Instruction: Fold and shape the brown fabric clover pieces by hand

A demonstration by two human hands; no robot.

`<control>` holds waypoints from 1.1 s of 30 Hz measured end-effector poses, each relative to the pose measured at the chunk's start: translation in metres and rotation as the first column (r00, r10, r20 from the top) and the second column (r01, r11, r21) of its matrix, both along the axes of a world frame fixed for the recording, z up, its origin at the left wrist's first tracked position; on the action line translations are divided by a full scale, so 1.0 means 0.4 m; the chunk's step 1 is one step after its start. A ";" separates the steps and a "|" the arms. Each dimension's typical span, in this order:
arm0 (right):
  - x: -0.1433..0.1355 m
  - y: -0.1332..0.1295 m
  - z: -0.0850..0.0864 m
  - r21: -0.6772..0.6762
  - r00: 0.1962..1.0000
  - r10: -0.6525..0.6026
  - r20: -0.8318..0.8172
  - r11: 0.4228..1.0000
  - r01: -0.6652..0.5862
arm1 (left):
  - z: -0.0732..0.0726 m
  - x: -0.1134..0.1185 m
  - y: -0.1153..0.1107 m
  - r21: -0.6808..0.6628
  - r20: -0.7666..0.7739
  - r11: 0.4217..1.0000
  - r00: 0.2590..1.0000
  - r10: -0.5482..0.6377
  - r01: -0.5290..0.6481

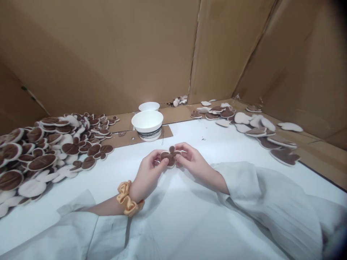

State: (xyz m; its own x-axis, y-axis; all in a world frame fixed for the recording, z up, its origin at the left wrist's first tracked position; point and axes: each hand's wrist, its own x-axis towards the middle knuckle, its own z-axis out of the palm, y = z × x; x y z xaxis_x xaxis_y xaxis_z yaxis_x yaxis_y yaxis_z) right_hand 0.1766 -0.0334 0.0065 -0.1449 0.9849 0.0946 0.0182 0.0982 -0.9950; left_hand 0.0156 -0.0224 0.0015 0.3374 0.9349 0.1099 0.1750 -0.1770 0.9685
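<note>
Between my two hands is a small brown fabric piece (171, 157) with rounded lobes and a pale edge, held just above the white tabletop. My left hand (151, 169), with a gold scrunchie (127, 198) at the wrist, pinches its left lobe between thumb and fingers. On the opposite side, my right hand (196, 164) grips the right lobe the same way. One lobe points up, away from me. The fingertips behind the piece are partly hidden.
A large heap of similar brown-and-white pieces (42, 162) covers the left side. A smaller pile (256, 124) lies at the right. White bowls (148, 121) stand ahead on a cardboard strip (167, 132). Cardboard walls (108, 54) enclose the back and sides.
</note>
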 end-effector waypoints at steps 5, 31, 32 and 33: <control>0.005 -0.002 0.004 0.027 0.995 -0.023 0.098 0.999 0.021 | 0.008 0.003 -0.005 0.035 -0.055 0.999 0.998 0.004 -0.002; 0.001 -0.001 -0.001 0.010 0.986 0.035 -0.161 0.999 -0.034 | 0.004 0.000 -0.003 0.040 0.157 0.999 0.988 -0.003 -0.003; 0.001 -0.003 0.000 0.023 0.989 0.044 -0.144 0.999 -0.041 | 0.004 0.000 -0.003 0.043 0.159 0.999 0.987 0.000 -0.007; 0.001 -0.004 -0.001 0.031 0.991 0.048 -0.129 0.999 -0.045 | 0.005 0.001 -0.002 0.046 0.163 0.999 0.987 0.003 -0.011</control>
